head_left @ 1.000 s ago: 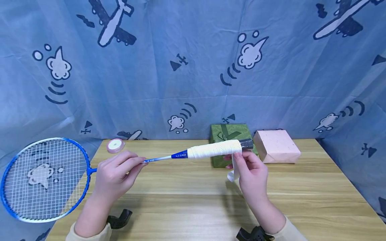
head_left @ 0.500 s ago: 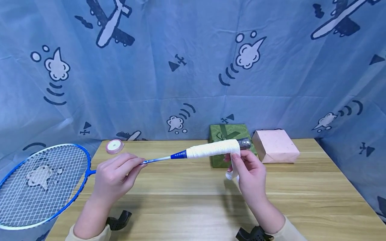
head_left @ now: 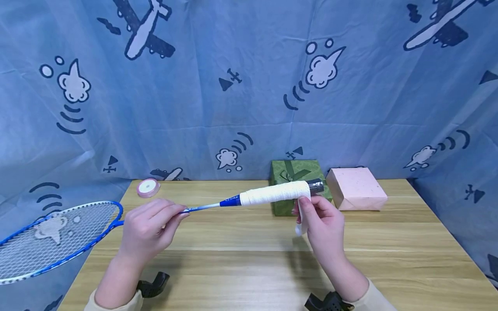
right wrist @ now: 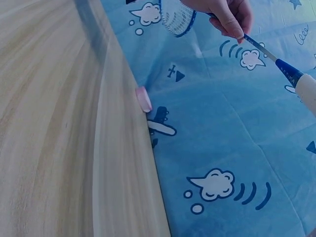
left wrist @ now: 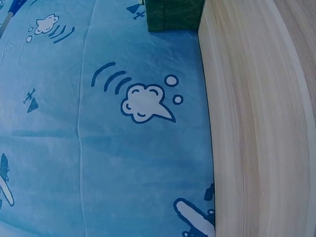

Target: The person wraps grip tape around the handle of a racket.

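A blue badminton racket (head_left: 58, 235) is held level above the wooden table (head_left: 253, 263), head out past the left edge. My left hand (head_left: 149, 224) grips its thin shaft (head_left: 202, 207); the same hand (right wrist: 224, 15) shows in the right wrist view. White grip tape (head_left: 274, 193) covers most of the handle, and the dark butt end (head_left: 317, 185) is bare. My right hand (head_left: 320, 220) pinches the loose tail of the tape (head_left: 301, 216) just under the handle's end.
A pink ribbon roll (head_left: 148, 187) lies at the table's back left corner. A green gift box (head_left: 297, 183) and a pink wrapped box (head_left: 357, 188) stand at the back behind the handle. Blue printed cloth (head_left: 249, 86) hangs all around.
The racket has turned about its shaft: the head has tipped from nearly facing me to nearly flat and has sunk lower. My right hand still holds the tape tail.
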`<state>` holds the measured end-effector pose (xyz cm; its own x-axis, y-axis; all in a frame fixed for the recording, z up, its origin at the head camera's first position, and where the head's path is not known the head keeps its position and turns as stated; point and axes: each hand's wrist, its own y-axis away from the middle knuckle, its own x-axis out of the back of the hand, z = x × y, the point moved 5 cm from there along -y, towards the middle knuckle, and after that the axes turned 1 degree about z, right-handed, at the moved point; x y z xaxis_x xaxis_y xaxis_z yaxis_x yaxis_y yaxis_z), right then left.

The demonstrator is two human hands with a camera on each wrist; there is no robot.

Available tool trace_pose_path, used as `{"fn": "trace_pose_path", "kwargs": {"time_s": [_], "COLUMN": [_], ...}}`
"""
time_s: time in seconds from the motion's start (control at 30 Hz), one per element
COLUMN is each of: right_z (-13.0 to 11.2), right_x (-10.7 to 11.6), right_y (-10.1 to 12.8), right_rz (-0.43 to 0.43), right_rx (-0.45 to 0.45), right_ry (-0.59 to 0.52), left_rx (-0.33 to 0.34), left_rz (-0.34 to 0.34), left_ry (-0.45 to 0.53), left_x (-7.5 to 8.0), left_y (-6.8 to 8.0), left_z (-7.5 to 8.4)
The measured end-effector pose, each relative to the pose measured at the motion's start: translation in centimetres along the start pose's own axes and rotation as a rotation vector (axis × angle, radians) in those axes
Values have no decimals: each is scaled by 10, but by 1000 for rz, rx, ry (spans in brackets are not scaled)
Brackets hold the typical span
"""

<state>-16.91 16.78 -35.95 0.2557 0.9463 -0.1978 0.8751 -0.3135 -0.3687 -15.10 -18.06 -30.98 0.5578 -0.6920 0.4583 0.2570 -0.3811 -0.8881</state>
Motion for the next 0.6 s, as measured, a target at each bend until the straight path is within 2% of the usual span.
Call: {"fn": "trace_pose_path", "kwargs": {"time_s": [0.1,0.3,0.5,0.6], "right_z": [0,2,2,1], "right_x": [1,0,1,0], "right_y": [1,1,1,1], "right_rz": [3,-10,-17,-31], "right_rx": [14,22,19,20], "right_ry": [1,-64,-2,-7], "left_rx": [-4,-26,-11,-16], "left_rz": [1,6,-25,-26], "left_ry": [13,28,14,13], "left_x": [-1,-2,-3,-2], "left_y": [1,3,3,2], "left_z": [1,2,1,1]}}
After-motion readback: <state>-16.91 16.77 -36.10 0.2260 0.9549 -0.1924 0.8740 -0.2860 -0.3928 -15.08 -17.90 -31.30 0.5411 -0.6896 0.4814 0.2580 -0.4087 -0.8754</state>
